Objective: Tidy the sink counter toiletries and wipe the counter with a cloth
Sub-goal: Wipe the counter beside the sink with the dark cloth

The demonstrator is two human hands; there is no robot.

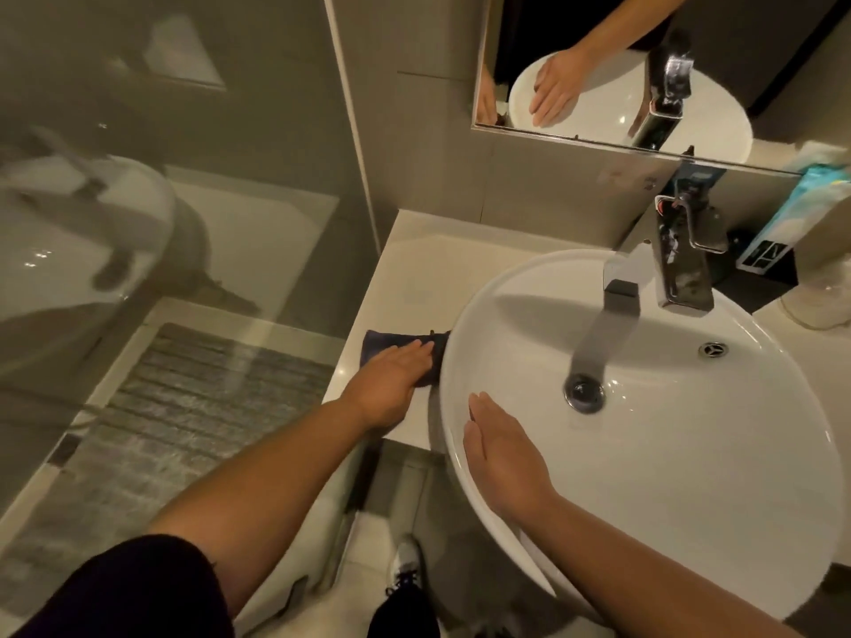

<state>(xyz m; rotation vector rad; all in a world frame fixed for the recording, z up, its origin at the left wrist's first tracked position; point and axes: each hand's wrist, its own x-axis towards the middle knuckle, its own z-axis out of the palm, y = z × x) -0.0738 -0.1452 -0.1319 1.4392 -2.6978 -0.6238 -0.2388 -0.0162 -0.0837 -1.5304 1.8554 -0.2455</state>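
Note:
A dark blue cloth [391,340] lies flat on the pale counter [428,269], just left of the round white basin [667,476]. My left hand [391,379] presses palm-down on the cloth, its fingers stretched toward the basin's side. My right hand [502,453] rests flat on the basin's near-left rim with fingers straight and holds nothing. Toiletries stand behind the tap at the back right: a teal and white tube [792,214] leans against the wall above a dark box [764,257].
A chrome tap [681,260] rises over the basin, with the drain [584,392] below it. A mirror [598,62] hangs above. A glass partition [184,177] closes the left side, with a grey mat [184,407] on the floor. A clear glass item [819,301] sits at the far right.

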